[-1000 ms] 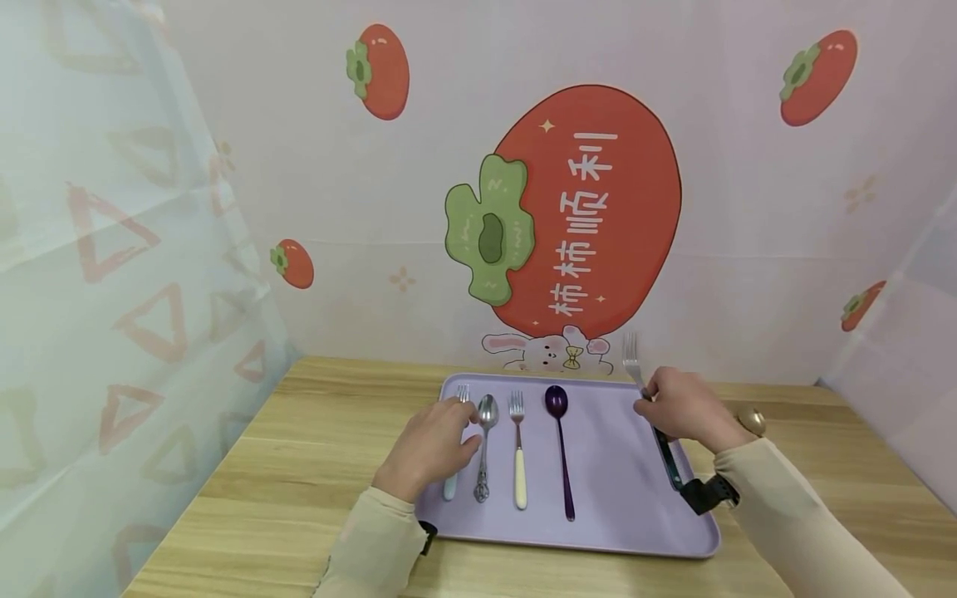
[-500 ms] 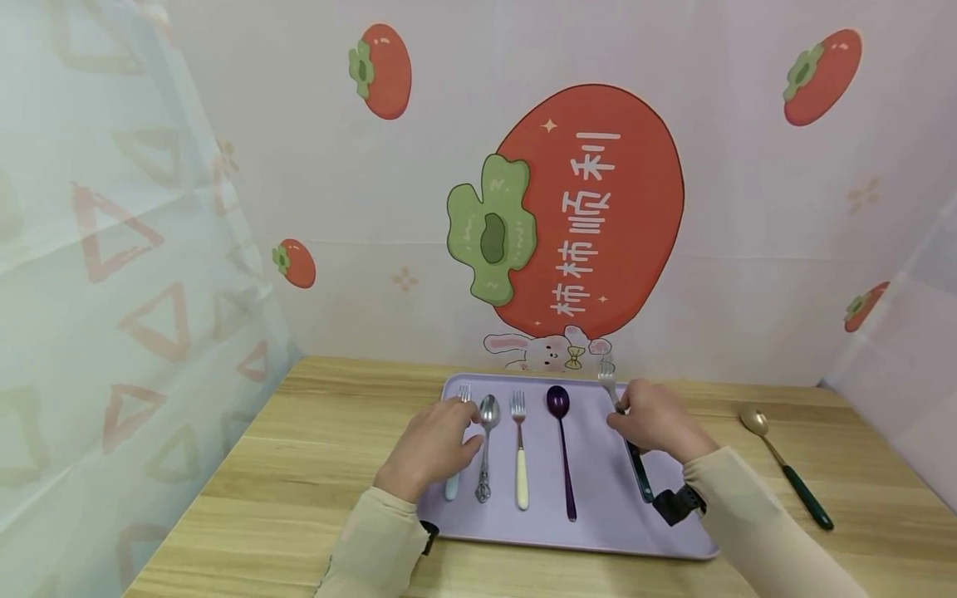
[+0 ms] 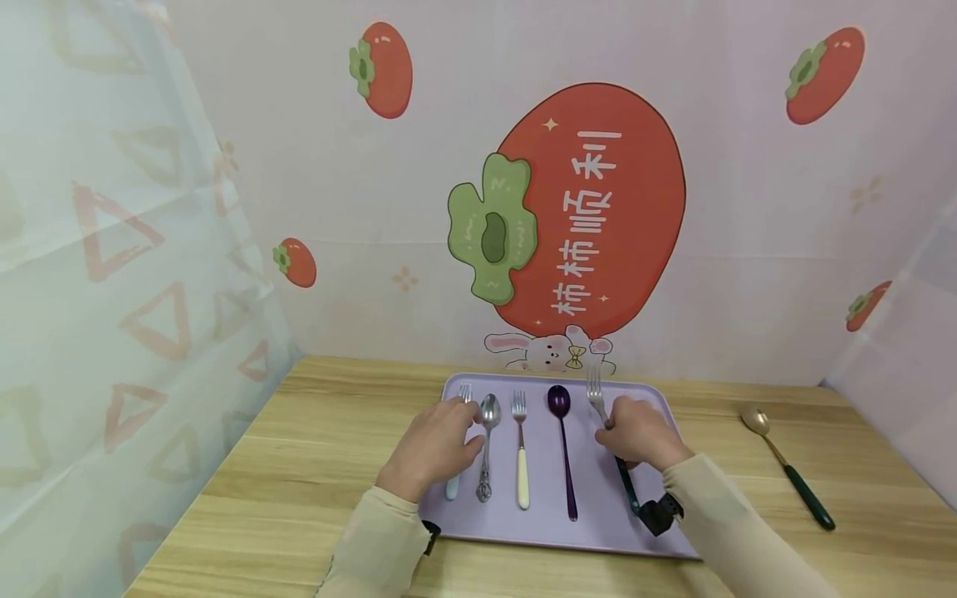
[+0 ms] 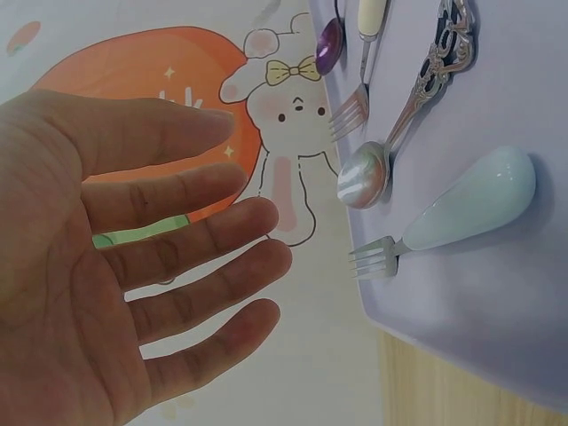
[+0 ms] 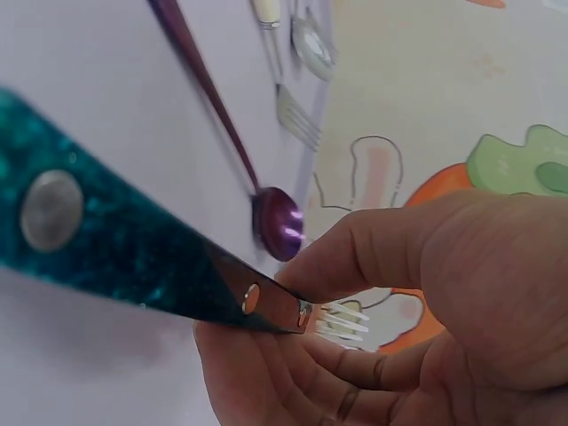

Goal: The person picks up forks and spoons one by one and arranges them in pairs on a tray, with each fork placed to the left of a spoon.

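Note:
My right hand (image 3: 639, 432) pinches a fork (image 5: 115, 222) with a riveted, marbled teal handle, its tines pointing away, over the right part of the lilac tray (image 3: 598, 531). My left hand (image 3: 435, 444) hovers over the tray's left side, fingers spread and holding nothing, as the left wrist view shows. Beneath it lies a fork with a pale blue handle (image 4: 479, 200), partly hidden in the head view. To its right, in a row, are a silver spoon (image 3: 486, 448) with an ornate handle, a cream-handled fork (image 3: 522, 465) and a purple spoon (image 3: 564, 457).
A gold spoon with a dark green handle (image 3: 807, 496) lies on the wooden table (image 3: 314, 448) right of the tray. Behind the table hangs a pale backdrop (image 3: 359, 183) printed with persimmons and a rabbit; another sheet (image 3: 97, 332) hangs at the left.
My right hand has carried the teal-handled fork leftward, from the tray's right edge to beside the purple spoon. The gold spoon on the table has come into full view. My left hand stays put.

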Demonstrator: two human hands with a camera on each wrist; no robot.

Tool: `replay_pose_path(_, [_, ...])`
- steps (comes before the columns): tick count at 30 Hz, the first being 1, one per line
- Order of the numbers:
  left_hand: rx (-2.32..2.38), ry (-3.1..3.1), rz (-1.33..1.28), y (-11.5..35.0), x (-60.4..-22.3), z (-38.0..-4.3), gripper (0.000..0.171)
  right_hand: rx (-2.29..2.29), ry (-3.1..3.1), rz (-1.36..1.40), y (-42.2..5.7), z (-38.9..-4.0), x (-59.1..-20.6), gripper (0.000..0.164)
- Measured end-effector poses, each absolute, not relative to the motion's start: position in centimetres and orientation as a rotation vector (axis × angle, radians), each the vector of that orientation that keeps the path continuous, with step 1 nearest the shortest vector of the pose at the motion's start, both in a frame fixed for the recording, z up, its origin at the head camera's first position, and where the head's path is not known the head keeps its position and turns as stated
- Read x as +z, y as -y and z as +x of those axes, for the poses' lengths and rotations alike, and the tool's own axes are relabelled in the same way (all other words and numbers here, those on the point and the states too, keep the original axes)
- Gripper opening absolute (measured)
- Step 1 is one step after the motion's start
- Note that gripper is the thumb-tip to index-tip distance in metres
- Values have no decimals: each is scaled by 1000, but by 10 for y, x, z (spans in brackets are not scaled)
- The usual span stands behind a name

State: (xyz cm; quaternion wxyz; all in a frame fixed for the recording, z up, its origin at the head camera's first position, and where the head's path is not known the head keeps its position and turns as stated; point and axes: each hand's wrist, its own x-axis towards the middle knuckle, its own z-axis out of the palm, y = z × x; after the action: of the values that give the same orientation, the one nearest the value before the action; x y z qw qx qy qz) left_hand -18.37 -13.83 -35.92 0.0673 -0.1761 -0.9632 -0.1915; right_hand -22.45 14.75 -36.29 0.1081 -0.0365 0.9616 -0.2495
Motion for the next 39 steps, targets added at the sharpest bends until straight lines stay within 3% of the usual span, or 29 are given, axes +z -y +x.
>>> replay_pose_path(13, [-558,2900,-544,137,-360,-184,20,-715,-2826,-79,-145,-230,-384,15])
replay_pose_path(39, [-518,2884,-555,136,-360,-184,18,-687,-2817,-16,-141,-230,-390,16])
